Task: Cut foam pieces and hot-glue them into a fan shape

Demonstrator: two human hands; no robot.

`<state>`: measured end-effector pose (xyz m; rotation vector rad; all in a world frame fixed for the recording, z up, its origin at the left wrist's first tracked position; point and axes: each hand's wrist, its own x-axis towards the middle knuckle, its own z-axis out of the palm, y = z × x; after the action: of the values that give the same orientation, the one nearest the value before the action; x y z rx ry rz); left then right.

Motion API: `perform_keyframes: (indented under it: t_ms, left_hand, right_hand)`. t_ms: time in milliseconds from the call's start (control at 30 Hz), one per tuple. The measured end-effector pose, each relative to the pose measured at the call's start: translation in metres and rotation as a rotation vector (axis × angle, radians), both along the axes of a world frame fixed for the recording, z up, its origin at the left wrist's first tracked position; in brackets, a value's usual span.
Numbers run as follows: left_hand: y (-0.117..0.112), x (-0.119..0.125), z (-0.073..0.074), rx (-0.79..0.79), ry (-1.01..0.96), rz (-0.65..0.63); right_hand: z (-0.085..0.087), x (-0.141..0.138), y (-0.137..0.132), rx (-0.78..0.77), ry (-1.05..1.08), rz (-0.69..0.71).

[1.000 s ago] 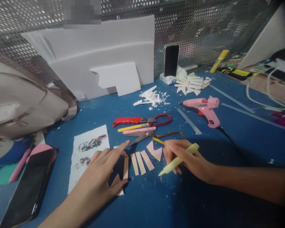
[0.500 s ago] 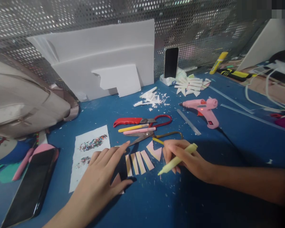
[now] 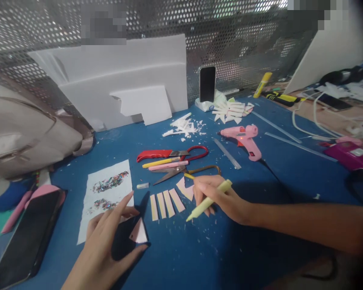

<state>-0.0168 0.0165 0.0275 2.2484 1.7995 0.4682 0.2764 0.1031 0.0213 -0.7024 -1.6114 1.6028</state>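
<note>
My right hand [image 3: 220, 199] grips a pale yellow pen [image 3: 208, 200], tip pointing down-left near the blue table. My left hand [image 3: 104, 245] hovers at the lower left with fingers spread, the thumb close to a small pink paper piece [image 3: 138, 235]; I cannot tell whether it touches. Several pale pink paper strips [image 3: 165, 203] lie side by side between my hands. A larger pink cut piece [image 3: 184, 187] lies just left of my right hand's fingers.
Scissors [image 3: 181, 172], a red cutter [image 3: 157, 154], a pink glue gun [image 3: 243, 139] with its cord, white foam scraps [image 3: 183, 127], a paper sheet with glitter [image 3: 107, 193], and a phone [image 3: 24, 241] at lower left. White foam boards [image 3: 124, 80] and a bag [image 3: 27, 133] stand behind.
My left hand has pulled back toward me and lifted off the strips; the small pink piece now lies by its thumb. The view has shifted right. The right hand keeps the pen.
</note>
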Motion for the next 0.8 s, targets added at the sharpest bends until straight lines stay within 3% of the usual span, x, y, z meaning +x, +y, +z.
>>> perform_keyframes:
  t_ms: [267, 533, 667, 800]
  left_hand:
    - [-0.003, 0.015, 0.004, -0.006, -0.025, 0.004]
    - [-0.020, 0.026, 0.008, -0.050, -0.074, 0.023]
    - [-0.026, 0.037, 0.006, -0.049, -0.090, -0.009]
    - [-0.030, 0.044, 0.000, -0.005, -0.054, -0.127]
  right_hand:
    - [-0.008, -0.006, 0.003, -0.006, 0.047, -0.002]
    - [-0.004, -0.007, 0.002, -0.002, 0.080, -0.014]
    - [-0.004, -0.006, 0.002, 0.007, 0.089, -0.030]
    - [-0.004, -0.006, 0.002, 0.032, 0.080, -0.040]
